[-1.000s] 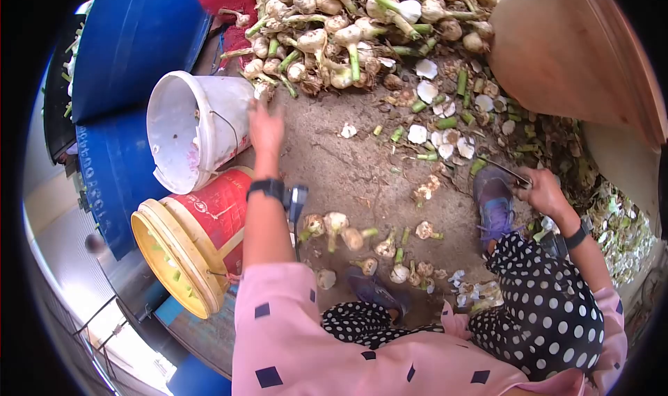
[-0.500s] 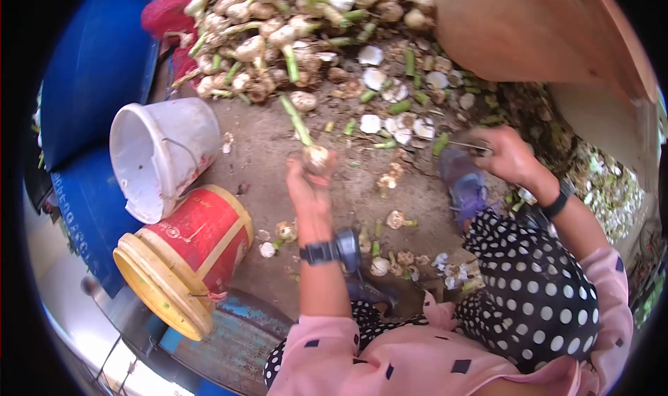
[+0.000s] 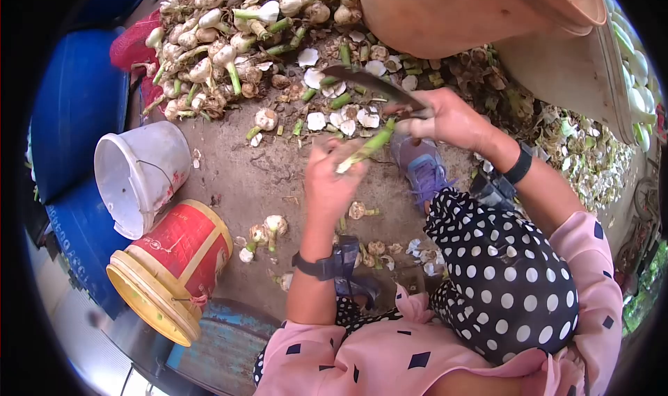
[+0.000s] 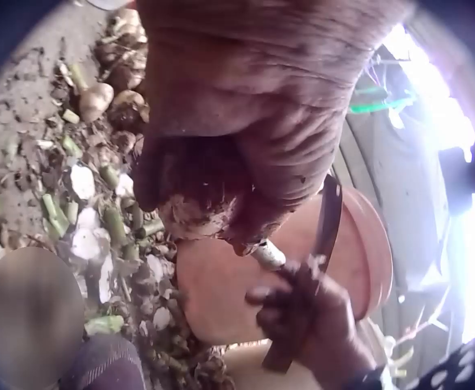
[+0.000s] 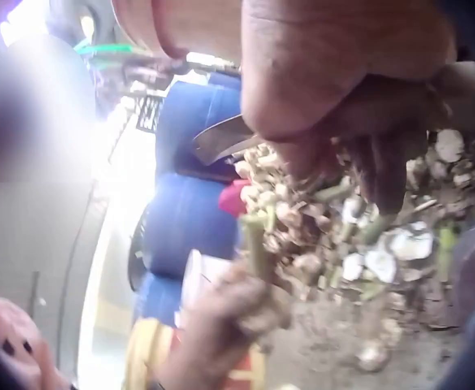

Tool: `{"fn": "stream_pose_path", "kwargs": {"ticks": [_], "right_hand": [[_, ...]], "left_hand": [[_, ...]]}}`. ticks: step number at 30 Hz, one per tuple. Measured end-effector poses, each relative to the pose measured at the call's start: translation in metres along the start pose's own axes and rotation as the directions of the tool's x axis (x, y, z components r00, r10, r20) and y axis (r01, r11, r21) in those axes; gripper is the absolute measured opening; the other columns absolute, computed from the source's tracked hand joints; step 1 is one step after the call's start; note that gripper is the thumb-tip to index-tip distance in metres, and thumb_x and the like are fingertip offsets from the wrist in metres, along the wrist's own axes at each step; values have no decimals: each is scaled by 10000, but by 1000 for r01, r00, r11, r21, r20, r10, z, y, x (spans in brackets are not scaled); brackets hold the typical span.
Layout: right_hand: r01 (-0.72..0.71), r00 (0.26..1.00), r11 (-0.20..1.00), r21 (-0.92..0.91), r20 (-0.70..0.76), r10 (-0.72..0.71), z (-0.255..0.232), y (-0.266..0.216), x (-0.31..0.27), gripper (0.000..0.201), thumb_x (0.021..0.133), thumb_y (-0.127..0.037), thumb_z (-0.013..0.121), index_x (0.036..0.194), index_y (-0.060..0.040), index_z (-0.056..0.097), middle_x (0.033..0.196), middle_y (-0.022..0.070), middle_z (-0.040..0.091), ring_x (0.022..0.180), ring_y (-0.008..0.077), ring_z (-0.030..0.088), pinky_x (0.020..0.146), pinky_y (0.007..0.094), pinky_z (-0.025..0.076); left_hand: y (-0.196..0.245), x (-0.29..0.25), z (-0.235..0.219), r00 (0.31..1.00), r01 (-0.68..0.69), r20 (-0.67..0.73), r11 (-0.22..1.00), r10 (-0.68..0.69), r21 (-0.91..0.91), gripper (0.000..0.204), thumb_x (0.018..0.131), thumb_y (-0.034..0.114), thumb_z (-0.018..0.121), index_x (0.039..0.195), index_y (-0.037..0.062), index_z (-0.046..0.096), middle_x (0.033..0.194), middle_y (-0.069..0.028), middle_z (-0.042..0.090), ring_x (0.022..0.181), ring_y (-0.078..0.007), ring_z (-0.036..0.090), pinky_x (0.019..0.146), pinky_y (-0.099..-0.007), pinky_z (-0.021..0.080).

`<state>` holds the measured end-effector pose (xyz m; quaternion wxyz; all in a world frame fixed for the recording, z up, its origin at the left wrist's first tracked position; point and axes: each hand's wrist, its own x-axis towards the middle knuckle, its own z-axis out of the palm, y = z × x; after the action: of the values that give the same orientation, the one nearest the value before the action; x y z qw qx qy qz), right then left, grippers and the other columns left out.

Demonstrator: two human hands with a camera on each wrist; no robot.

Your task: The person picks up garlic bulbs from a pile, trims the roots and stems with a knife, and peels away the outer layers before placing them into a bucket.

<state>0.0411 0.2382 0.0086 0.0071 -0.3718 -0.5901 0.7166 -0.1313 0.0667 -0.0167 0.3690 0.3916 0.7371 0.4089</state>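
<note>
My left hand (image 3: 332, 177) grips a garlic bulb (image 4: 201, 215), its green stalk (image 3: 374, 146) pointing up and right toward the other hand. In the left wrist view the fingers wrap the bulb and hide part of it. My right hand (image 3: 456, 121) holds a knife with a dark, slightly curved blade (image 3: 379, 84), its handle mostly covered by the fingers. The blade extends left, above the stalk in the head view, and shows again as a blade (image 5: 224, 138) in the right wrist view. Below the hands is a purple shoe (image 3: 421, 170).
A heap of garlic (image 3: 216, 41) lies at the back left, with cut stalks and white root slices (image 3: 316, 121) in front. On the left are a tipped white bucket (image 3: 163, 156), a red-and-yellow bucket (image 3: 188, 246) and blue barrels (image 3: 76, 111). An orange tub (image 3: 445, 13) stands back right.
My left hand has left the heap beside the white bucket and moved right with a garlic bulb. My right hand has lifted the knife closer to it. The head view has shifted right.
</note>
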Motion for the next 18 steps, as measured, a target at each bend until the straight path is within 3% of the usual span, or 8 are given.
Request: {"fn": "stream_pose_path", "kwargs": {"ticks": [3, 5, 7, 9, 11, 15, 17, 18], "right_hand": [[196, 979, 949, -248, 106, -175, 7, -11, 5, 298, 812, -104, 656, 1097, -16, 656, 801, 22, 648, 693, 72, 575, 642, 246, 481], [102, 995, 994, -42, 20, -101, 11, -18, 1, 272, 789, -78, 678, 1051, -5, 668, 802, 17, 651, 720, 63, 571, 659, 238, 478], [304, 949, 950, 73, -115, -295, 17, -10, 2, 261, 768, -71, 702, 1014, 10, 664, 794, 8, 658, 728, 59, 566, 655, 239, 476], [399, 909, 915, -64, -104, -404, 18, 4, 6, 265, 718, -75, 730, 970, -22, 670, 775, 43, 677, 668, 107, 607, 618, 268, 488], [467, 874, 687, -557, 175, -452, 17, 8, 1, 215, 691, -114, 691, 904, -104, 662, 665, 71, 643, 590, 240, 633, 555, 343, 505], [407, 790, 527, -745, -2, -613, 14, -9, -1, 199, 606, -85, 642, 798, -116, 599, 620, 68, 596, 604, 294, 617, 523, 399, 488], [425, 780, 508, -750, 18, -625, 20, -14, -1, 207, 597, -85, 629, 797, -116, 583, 622, 60, 594, 603, 297, 616, 507, 403, 482], [410, 789, 466, -784, 48, -613, 22, -15, -1, 202, 600, -93, 629, 794, -114, 574, 621, 57, 592, 601, 296, 615, 504, 405, 482]], "left_hand": [[15, 16, 11, 979, -202, 67, 962, 193, 184, 494, 674, 157, 799, 1118, 16, 635, 1133, -89, 510, 974, -225, 560, 877, -357, 482], [22, 23, 20, 942, -131, -337, 928, 7, -348, 648, 725, 174, 771, 1291, 37, 487, 1155, -99, 509, 1005, -262, 560, 888, -330, 488], [37, 19, 26, 944, 29, -214, 713, -250, -701, 661, 787, 130, 709, 1354, 57, 376, 1153, -119, 529, 1014, -273, 567, 883, -307, 506], [32, 15, 31, 929, 201, 208, -56, -307, -978, 522, 821, 51, 633, 1298, 46, 420, 1130, -131, 553, 1024, -251, 563, 856, -295, 530], [19, 13, 26, 940, 170, 173, -34, -296, -985, 411, 858, 18, 527, 1260, 2, 443, 1024, -127, 590, 972, -256, 610, 719, -315, 566], [8, 6, 17, 973, 178, 75, 503, -219, -846, 271, 766, -53, 526, 1013, -37, 634, 787, -70, 617, 669, -173, 559, 554, -294, 429], [-8, -2, 14, 989, -146, 22, 984, 144, 104, 229, 751, -2, 604, 967, 5, 678, 803, -119, 645, 821, -287, 637, 770, -334, 501], [-2, -2, 18, 999, 1, -38, 991, -7, -132, 233, 728, -2, 617, 946, 19, 696, 912, -128, 649, 843, -314, 625, 816, -328, 490]]}}
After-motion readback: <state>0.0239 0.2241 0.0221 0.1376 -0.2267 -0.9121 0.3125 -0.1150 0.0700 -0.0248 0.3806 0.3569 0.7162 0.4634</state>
